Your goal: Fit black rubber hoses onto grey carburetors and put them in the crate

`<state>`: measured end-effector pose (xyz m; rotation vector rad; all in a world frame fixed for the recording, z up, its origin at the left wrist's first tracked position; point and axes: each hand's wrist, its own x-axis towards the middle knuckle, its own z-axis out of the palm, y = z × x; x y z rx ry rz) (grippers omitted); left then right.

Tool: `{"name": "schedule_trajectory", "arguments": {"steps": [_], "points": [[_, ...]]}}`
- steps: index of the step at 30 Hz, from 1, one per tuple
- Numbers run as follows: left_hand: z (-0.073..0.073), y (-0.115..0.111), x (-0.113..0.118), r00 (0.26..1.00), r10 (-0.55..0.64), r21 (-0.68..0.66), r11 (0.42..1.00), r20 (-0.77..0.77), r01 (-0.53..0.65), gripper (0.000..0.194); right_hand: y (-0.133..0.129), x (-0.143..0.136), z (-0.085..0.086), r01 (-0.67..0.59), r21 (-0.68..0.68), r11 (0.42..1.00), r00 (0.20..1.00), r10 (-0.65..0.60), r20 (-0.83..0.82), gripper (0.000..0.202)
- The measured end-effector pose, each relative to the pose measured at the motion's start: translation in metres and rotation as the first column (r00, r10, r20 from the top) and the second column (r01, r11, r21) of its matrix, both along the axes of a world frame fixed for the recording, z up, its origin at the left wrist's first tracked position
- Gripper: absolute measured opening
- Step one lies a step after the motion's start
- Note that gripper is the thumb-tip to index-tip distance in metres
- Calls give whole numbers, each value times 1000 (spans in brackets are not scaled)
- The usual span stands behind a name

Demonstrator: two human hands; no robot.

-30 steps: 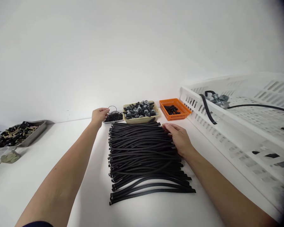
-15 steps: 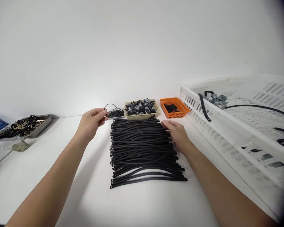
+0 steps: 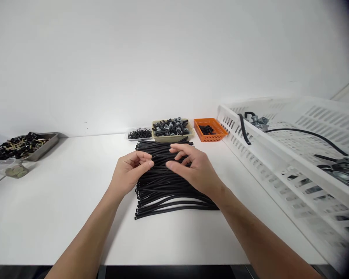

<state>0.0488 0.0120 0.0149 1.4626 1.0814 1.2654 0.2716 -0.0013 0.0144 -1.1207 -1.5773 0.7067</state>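
Note:
Several black rubber hoses (image 3: 174, 182) lie side by side in a wide bundle on the white table. Over the bundle's left part, my left hand (image 3: 131, 170) pinches a thin black rubber ring (image 3: 157, 156), hard to make out against the dark hoses. Facing it from the right, my right hand (image 3: 196, 166) hovers over the hoses with thumb and fingers apart. I see nothing held in it, though the ring's far side may lie near its fingertips. Behind the bundle, a small clear tray (image 3: 126, 136) contains more thin black rings.
A cream tray (image 3: 171, 139) of black-and-metal fittings and an orange basket (image 3: 211, 137) with short black pieces stand along the wall. The large white crate (image 3: 264, 166) at right holds metal parts with hoses. At left are a metal tray (image 3: 45, 149) of parts and a clear bag (image 3: 16, 170).
My left hand has brought the ring from beside the small tray rightward and nearer, over the hoses. My right hand has left the bundle's right end and come in toward the left hand.

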Motion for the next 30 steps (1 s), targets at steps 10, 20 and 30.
{"name": "schedule_trajectory", "arguments": {"steps": [10, 20, 30], "points": [[-11, -6, -4, 981, -131, -4, 991, 143, 133, 27, -2, -22, -3, -195, -196, 961, 973, 164, -163, 33], [-11, -8, 2, 991, -132, -65, 989, 7, 132, 16, -1, -16, -5, -309, -259, 915, 918, 216, -331, 31], [-6, -10, -3, 997, -83, -66, 994, 0, 82, 19, 4, -7, -11, -526, -264, 808, 744, 288, -603, 25]]}}
